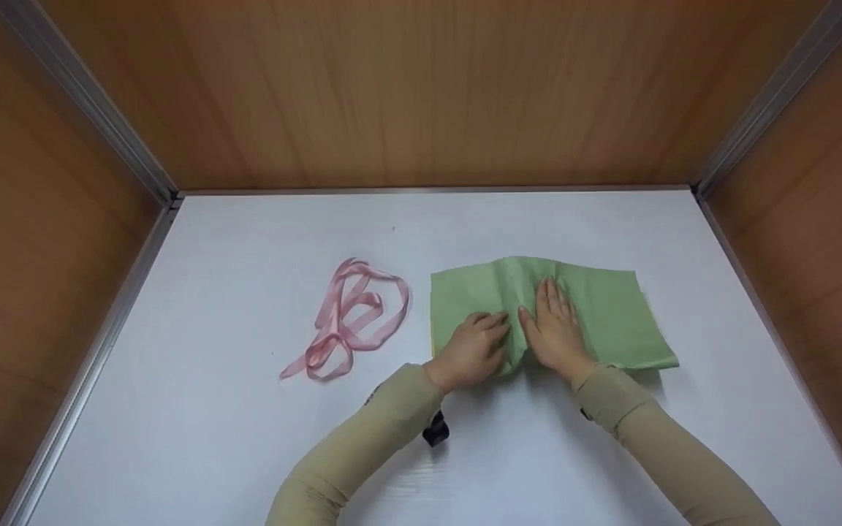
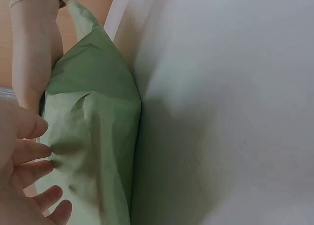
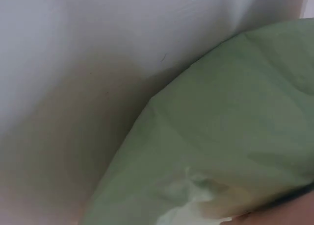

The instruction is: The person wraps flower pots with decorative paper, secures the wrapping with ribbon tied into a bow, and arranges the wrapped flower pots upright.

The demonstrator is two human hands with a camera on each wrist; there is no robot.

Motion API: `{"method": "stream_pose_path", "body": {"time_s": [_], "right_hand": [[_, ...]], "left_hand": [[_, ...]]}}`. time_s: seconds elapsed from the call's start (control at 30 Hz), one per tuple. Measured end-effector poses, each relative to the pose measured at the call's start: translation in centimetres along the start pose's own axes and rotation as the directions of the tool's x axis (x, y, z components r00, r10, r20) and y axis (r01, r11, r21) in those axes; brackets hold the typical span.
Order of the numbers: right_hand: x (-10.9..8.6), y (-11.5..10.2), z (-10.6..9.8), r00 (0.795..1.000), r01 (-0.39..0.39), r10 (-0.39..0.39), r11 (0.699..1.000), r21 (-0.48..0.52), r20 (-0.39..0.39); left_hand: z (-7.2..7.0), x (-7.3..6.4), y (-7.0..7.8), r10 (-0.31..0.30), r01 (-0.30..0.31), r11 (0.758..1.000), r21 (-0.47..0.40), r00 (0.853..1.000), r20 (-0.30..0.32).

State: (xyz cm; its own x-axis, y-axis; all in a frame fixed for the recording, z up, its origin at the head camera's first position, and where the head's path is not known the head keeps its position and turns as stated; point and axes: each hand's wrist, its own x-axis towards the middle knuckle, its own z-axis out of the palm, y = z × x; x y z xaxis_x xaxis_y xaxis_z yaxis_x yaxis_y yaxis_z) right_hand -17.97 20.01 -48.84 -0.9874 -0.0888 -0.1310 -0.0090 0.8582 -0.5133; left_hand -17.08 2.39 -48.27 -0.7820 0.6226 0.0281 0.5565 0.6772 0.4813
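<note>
A sheet of green paper [image 1: 615, 314] lies on the white table, bulging and creased in the middle, where it covers something I cannot see. My left hand [image 1: 471, 351] touches the left side of the bulge with spread, slightly bent fingers; in the left wrist view, that hand's fingertips [image 2: 44, 166] rest on the green paper [image 2: 115, 141]. Flat on the right side of the bulge, my right hand [image 1: 556, 332] presses with its fingers extended. The paper's folded edge [image 3: 221, 107] fills much of the right wrist view.
To the left of the paper, a pink ribbon [image 1: 333, 336] lies in loose loops. A small dark object [image 1: 435, 429] shows beneath the left wrist. Wooden panels [image 1: 435, 95] with metal edging enclose the white table [image 1: 224, 307] at the back and sides.
</note>
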Motion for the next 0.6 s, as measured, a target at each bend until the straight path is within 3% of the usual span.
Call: {"method": "stream_pose_path", "body": {"time_s": [0.17,0.37,0.47,0.6], "right_hand": [[-0.2,0.1,-0.1,0.998,0.043,-0.041,0.998,0.04,-0.049],[-0.1,0.1,0.3,0.962,0.22,-0.227,0.974,-0.057,-0.153],[0.3,0.3,0.1,0.961,0.25,-0.254,0.967,-0.044,-0.11],[0.9,0.3,-0.6,0.983,0.179,-0.18,0.983,0.033,0.024]], "left_hand": [[0.2,0.1,0.2,0.007,-0.007,1.0,0.017,0.999,0.036],[0.1,-0.1,0.3,-0.012,0.011,1.0,0.018,0.998,0.07],[0.1,-0.2,0.3,-0.02,0.018,1.0,0.022,0.996,0.088],[0.0,-0.1,0.1,-0.025,0.027,0.999,-0.017,0.995,0.096]]}}
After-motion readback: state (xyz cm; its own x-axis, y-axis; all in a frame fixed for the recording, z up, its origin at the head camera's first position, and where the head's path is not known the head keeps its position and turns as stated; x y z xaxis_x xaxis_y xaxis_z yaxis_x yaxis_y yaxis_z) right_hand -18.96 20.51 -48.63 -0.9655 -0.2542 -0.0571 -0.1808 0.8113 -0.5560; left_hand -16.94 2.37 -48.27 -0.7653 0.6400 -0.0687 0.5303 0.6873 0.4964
